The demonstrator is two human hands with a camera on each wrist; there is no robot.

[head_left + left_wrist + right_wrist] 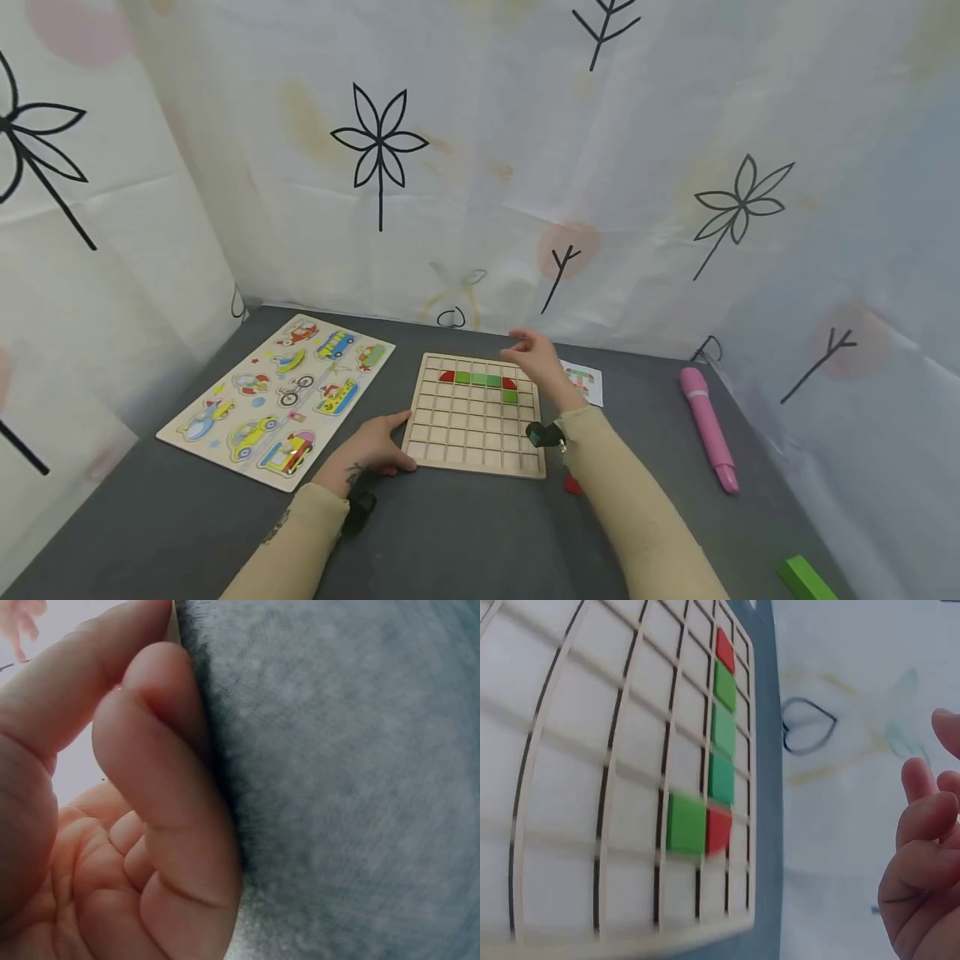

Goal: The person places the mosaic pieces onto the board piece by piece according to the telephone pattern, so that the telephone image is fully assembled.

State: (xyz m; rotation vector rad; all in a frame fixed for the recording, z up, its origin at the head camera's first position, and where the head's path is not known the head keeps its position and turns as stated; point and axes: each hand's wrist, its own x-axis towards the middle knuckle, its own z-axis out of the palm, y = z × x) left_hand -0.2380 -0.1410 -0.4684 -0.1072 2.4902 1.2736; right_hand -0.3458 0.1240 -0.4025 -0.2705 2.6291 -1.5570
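A wooden grid board [472,433] lies on the dark table. Set in its far rows are a line of red and green tiles [478,380] and one green square [510,397] under the right end. My left hand [371,450] holds the board at its near left corner, fingertips at the edge; close up, its fingers [172,817] are bent. Raised over the board's far right corner is my right hand [536,358], its fingers loosely curved, with no piece showing in them. In the right wrist view that hand [930,862] appears beyond the tiles.
A printed pattern card [588,385] lies right of the board, partly behind the right hand. A red piece [573,484] sits beside the right forearm. Left is a vehicle puzzle board [281,400]; right are a pink marker [708,429] and a green block [806,577]. Patterned cloth hangs behind.
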